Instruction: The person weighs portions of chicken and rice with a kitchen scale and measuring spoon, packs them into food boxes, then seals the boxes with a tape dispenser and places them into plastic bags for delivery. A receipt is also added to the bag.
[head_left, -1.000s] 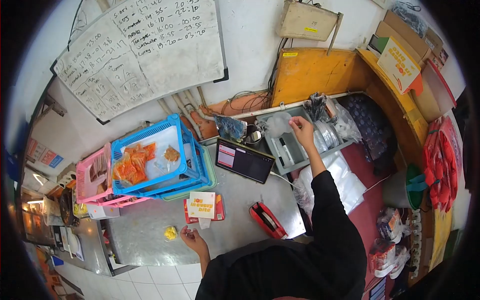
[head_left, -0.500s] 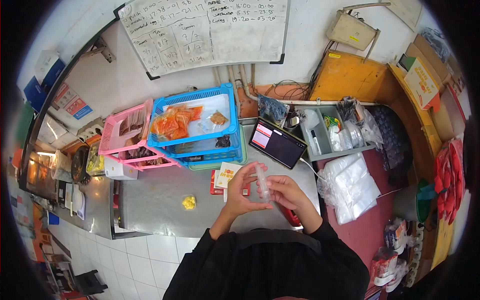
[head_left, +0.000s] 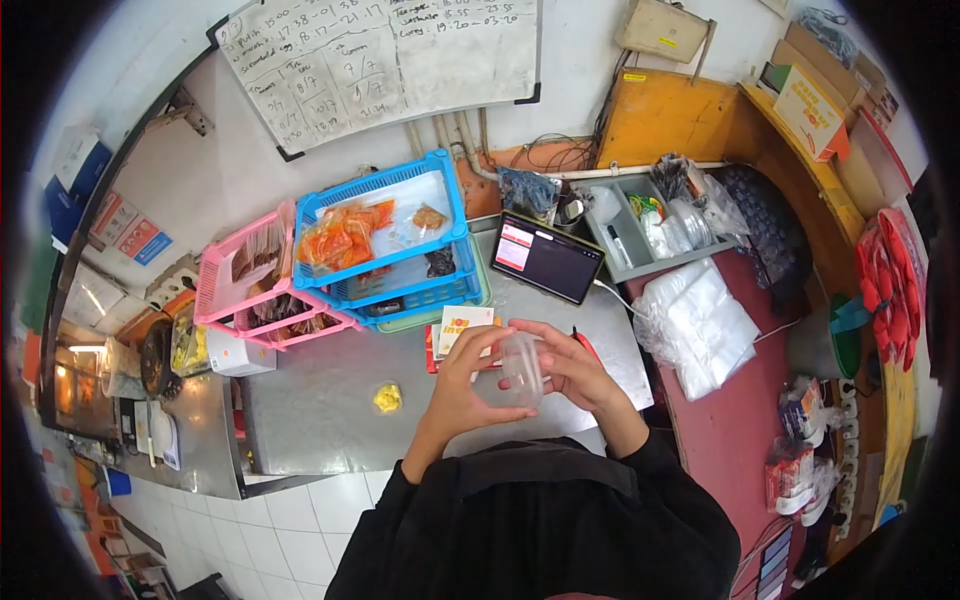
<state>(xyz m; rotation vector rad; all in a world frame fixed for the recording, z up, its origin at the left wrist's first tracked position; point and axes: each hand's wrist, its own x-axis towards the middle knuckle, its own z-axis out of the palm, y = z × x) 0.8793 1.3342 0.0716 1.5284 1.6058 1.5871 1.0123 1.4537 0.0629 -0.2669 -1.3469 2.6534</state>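
Observation:
A small clear plastic container is held up on its side between my two hands, above the metal counter. My left hand curves round its left side, with the thumb under its lower end and the fingers at its upper rim. On the other side, the fingers of my right hand grip it. Behind my left hand lies a white card with yellow print on a red box. Further left on the counter, a small clear packet with yellow contents lies by itself.
Blue stacked baskets and pink ones hold bagged food at the back. A tablet leans beside a grey divided tray. White plastic bags lie on the red surface at right.
The container has turned from nearly edge-on to show more of its round face. My fingers have spread wider round it. The whole view has shifted slightly.

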